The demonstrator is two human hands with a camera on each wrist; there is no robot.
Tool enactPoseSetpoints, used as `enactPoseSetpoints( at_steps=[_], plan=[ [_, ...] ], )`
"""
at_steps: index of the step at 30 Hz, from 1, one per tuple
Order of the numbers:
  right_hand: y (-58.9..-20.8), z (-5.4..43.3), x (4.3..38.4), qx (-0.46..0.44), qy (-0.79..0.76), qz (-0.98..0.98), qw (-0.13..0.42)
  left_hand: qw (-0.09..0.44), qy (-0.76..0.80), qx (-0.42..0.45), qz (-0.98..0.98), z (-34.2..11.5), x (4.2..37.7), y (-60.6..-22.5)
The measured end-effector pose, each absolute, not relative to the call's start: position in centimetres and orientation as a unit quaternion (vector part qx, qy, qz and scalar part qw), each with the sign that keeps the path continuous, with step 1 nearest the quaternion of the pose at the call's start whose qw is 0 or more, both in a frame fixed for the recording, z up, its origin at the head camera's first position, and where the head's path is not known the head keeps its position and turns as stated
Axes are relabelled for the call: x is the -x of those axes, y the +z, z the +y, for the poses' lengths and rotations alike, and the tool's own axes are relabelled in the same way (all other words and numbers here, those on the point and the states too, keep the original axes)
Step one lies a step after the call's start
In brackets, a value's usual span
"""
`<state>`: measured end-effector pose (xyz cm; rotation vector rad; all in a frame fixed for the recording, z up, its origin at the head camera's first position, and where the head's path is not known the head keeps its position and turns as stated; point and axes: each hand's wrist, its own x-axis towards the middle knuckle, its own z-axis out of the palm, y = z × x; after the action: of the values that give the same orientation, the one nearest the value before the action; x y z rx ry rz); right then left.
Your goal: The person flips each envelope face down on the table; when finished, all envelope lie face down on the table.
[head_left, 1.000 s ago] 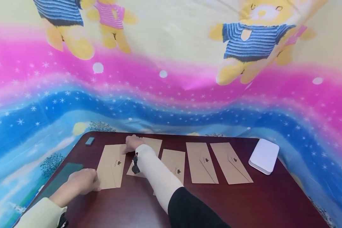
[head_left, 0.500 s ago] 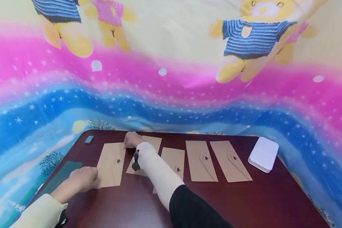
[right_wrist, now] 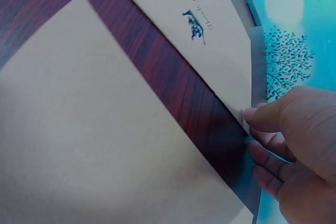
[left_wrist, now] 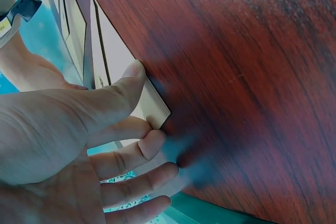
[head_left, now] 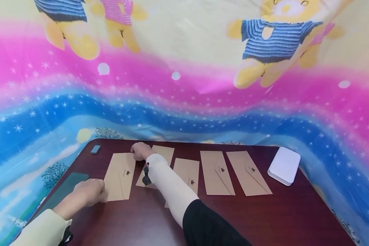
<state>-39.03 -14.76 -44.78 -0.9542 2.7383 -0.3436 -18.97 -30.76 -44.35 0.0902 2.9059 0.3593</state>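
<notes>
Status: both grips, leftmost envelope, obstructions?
Left grip: pinches near-left corner. Right grip: pinches far-right corner. Leftmost envelope: on table, printed side up. Nothing seen on top; next envelope close alongside.

Tan envelopes [head_left: 249,171] bear dark crown prints [head_left: 222,170]. The table [head_left: 160,222] is reddish-brown, streaked with black grain; at its two o'clock is a white box [head_left: 285,164], at ten a grey-blue block [head_left: 95,149], at nine a dark green flat piece [head_left: 66,188]. The cloth [head_left: 200,102] runs cream, pink and blue, with white snowflakes and yellow bears [head_left: 265,41] in blue-striped or pink-striped tops.
</notes>
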Motion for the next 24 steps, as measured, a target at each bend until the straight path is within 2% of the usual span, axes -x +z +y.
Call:
enactPoseSetpoints(
  at_steps=[5,10,24],
  plan=[
    [-45.2,-14.6,39.3,0.308,-0.119,0.935,0.129,0.114,0.122,-0.032,0.985,-30.7,18.9,-44.4],
    [-45.1,-14.5,39.8,0.307,-0.133,0.934,0.128,0.100,0.117,-0.036,0.987,-30.7,18.9,-44.2],
    [-45.4,-12.8,40.1,0.399,-0.124,0.906,0.075,0.140,0.126,-0.039,0.981,-30.8,18.9,-43.8]
  ],
)
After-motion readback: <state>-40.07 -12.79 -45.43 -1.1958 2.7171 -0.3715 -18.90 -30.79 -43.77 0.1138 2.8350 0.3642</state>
